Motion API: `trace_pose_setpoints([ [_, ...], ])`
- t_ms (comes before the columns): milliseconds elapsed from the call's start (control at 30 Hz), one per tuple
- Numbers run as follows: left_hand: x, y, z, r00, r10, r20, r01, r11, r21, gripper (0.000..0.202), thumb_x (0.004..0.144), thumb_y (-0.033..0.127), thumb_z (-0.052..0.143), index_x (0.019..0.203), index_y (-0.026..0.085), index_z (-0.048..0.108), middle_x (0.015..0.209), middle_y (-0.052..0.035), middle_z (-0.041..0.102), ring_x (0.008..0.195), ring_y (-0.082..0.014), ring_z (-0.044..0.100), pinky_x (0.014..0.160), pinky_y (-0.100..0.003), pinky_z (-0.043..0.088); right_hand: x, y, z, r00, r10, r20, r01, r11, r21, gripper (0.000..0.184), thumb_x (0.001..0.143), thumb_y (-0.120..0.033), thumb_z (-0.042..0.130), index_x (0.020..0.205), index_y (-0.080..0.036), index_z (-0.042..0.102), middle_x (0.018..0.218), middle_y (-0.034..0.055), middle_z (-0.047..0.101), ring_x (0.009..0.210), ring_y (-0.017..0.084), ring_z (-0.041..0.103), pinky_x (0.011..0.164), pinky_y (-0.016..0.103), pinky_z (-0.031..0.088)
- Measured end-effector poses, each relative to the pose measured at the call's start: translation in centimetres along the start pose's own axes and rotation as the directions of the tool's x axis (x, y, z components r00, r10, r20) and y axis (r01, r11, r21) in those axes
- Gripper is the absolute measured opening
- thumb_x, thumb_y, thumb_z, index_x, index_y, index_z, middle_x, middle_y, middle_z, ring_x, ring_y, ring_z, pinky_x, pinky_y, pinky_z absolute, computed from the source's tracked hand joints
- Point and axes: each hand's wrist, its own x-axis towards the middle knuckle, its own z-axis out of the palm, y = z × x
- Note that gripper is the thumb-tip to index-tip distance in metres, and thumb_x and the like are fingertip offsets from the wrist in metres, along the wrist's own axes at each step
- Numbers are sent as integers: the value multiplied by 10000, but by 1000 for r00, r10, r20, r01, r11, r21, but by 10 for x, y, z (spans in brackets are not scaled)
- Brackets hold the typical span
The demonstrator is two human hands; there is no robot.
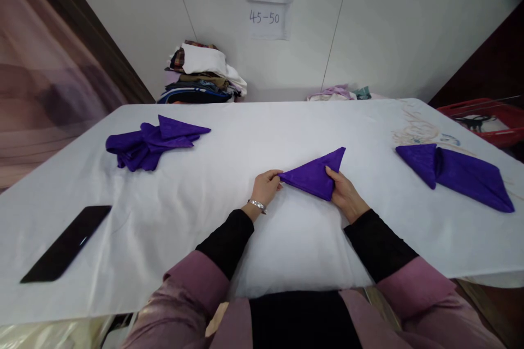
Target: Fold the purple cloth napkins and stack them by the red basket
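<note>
Purple napkin (314, 176), folded to a triangle, lies flat mid-desk (196, 207), nearer the front edge.
Left hand (266, 188): fingers curled, pinching the triangle's left tip; bracelet at the wrist.
Right hand (345, 195): thumb on top of the triangle's lower right corner, gripping it; fingertips hidden under the cloth.
Both forearms angle inward in black sleeves.
Loose napkins (151, 144), purple, heaped toward the far left corner.
Finished folds (454, 173), purple, by the right edge.
Black phone (67, 242) near the front left corner.
Stacked textiles (202, 79) beyond the far edge, their base hidden.
Red basket (487, 117) past the right edge, cut off by the frame.
</note>
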Motion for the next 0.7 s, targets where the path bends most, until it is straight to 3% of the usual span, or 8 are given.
trace_pose_setpoints([
  [333, 0, 9, -2, 998, -62, 31, 66, 987, -147, 221, 691, 134, 558, 847, 145, 715, 529, 6, 619, 484, -107, 566, 540, -251, 500, 0, 0, 1, 1000, 24, -12, -24, 998, 51, 213, 732, -315, 703, 925, -238, 658, 955, 23, 719, 934, 249, 652, 841, 412, 554],
  [700, 1, 13, -10, 957, -200, 208, 267, 888, -374, 202, 682, 128, 621, 865, 69, 682, 608, -66, 651, 596, -141, 626, 614, -284, 536, -1, -3, 2, 999, 46, -25, -42, 990, 131, 166, 763, -244, 670, 922, -201, 649, 870, 30, 728, 829, 223, 683, 811, 388, 573],
])
